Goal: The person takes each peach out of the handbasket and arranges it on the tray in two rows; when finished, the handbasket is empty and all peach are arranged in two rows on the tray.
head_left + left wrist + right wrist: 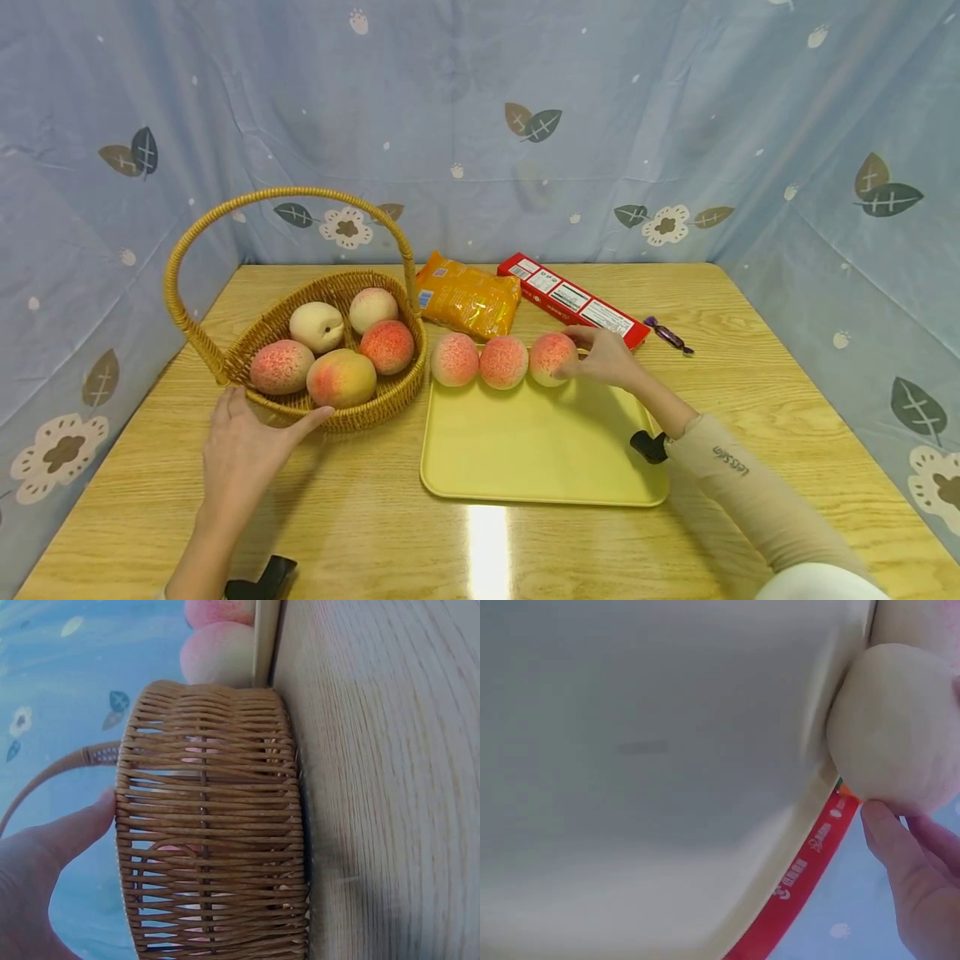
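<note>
A wicker basket (386, 408) with a tall arched handle stands at the left, holding several peaches (341, 379). My left hand (243, 446) rests on its near rim, thumb and fingers spread wide apart. In the left wrist view the thumb (82, 825) touches the rim beside the woven wall. Three peaches sit in a row along the far edge of the yellow tray (536, 450). My right hand (603, 358) holds the rightmost peach (549, 358) between thumb and fingers. That peach's pale side (892, 727) shows in the right wrist view, at the tray's rim.
Behind the tray lie an orange packet (468, 296) and a long red box (573, 300). A purple wrapped candy (669, 335) is to the right of the box. Patterned blue cloth (457, 125) hangs around the back and sides of the wooden table (352, 508).
</note>
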Available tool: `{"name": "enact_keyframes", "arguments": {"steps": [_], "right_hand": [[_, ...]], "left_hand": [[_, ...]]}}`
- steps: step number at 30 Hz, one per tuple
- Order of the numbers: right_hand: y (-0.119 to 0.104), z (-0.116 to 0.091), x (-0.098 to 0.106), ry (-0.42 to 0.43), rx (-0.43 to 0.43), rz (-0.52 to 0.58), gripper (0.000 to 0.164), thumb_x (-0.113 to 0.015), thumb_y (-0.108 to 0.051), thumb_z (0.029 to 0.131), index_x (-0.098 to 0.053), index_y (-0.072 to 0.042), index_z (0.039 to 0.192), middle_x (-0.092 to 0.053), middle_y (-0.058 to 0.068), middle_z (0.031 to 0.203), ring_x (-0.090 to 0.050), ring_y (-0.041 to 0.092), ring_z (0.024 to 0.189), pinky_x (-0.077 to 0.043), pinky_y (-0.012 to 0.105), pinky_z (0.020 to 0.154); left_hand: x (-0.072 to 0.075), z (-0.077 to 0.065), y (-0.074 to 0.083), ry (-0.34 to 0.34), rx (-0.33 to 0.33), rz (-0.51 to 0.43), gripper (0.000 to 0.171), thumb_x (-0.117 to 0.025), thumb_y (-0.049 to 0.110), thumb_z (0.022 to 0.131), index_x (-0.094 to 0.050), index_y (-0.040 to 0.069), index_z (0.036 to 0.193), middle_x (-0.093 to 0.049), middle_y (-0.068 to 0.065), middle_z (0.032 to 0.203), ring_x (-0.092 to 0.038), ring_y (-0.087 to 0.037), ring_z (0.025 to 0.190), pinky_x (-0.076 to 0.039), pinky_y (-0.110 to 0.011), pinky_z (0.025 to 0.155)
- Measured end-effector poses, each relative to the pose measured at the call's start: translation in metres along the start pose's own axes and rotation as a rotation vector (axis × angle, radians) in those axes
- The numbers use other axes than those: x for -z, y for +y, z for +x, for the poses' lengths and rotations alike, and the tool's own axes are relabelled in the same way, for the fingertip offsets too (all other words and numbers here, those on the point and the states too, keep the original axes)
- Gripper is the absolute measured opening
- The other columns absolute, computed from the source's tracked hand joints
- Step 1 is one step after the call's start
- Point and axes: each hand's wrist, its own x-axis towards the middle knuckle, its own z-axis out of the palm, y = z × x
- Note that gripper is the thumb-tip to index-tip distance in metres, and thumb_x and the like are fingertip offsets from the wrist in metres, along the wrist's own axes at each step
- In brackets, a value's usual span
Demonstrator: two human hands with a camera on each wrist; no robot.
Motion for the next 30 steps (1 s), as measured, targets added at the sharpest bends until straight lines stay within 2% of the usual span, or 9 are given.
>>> {"name": "enact_keyframes", "arguments": {"steps": [8, 16, 23, 30], "right_hand": [[-0.005, 0.000, 0.003, -0.051, 0.031, -0.097, 0.077, -0.083, -0.023, 0.072, -0.052, 0.011, 0.133, -0.060, 0.028, 0.124, -0.056, 0.044, 0.117, -0.049, 0.052, 0.093], [-0.010, 0.002, 0.003, -0.071, 0.016, -0.112, 0.084, -0.084, -0.026, 0.072, -0.047, 0.011, 0.138, -0.056, 0.029, 0.130, -0.052, 0.045, 0.121, -0.046, 0.054, 0.095], [-0.013, 0.006, 0.003, -0.063, 0.013, -0.150, 0.078, -0.086, -0.026, 0.069, -0.055, 0.009, 0.132, -0.058, 0.029, 0.128, -0.055, 0.044, 0.116, -0.047, 0.054, 0.093], [-0.015, 0.011, 0.001, -0.044, 0.003, -0.143, 0.075, -0.086, -0.020, 0.066, -0.058, 0.008, 0.130, -0.064, 0.027, 0.118, -0.060, 0.037, 0.105, -0.051, 0.048, 0.085]], "left_hand": [[0.000, 0.000, 0.000, 0.005, 0.000, 0.001, 0.128, -0.070, 0.070, 0.073, -0.016, -0.023, 0.143, -0.020, -0.044, 0.146, -0.023, -0.056, 0.135, -0.027, -0.068, 0.103], [0.001, 0.001, 0.001, -0.010, 0.011, -0.002, 0.128, -0.069, 0.070, 0.073, -0.015, -0.022, 0.144, -0.018, -0.044, 0.147, -0.022, -0.057, 0.134, -0.026, -0.068, 0.103], [0.001, 0.001, 0.003, -0.011, 0.011, 0.005, 0.128, -0.069, 0.071, 0.074, -0.015, -0.022, 0.144, -0.019, -0.044, 0.147, -0.023, -0.057, 0.134, -0.028, -0.068, 0.102], [0.001, 0.001, 0.003, -0.011, 0.012, 0.007, 0.128, -0.068, 0.070, 0.074, -0.016, -0.023, 0.143, -0.019, -0.044, 0.146, -0.023, -0.058, 0.133, -0.028, -0.068, 0.102]]}}
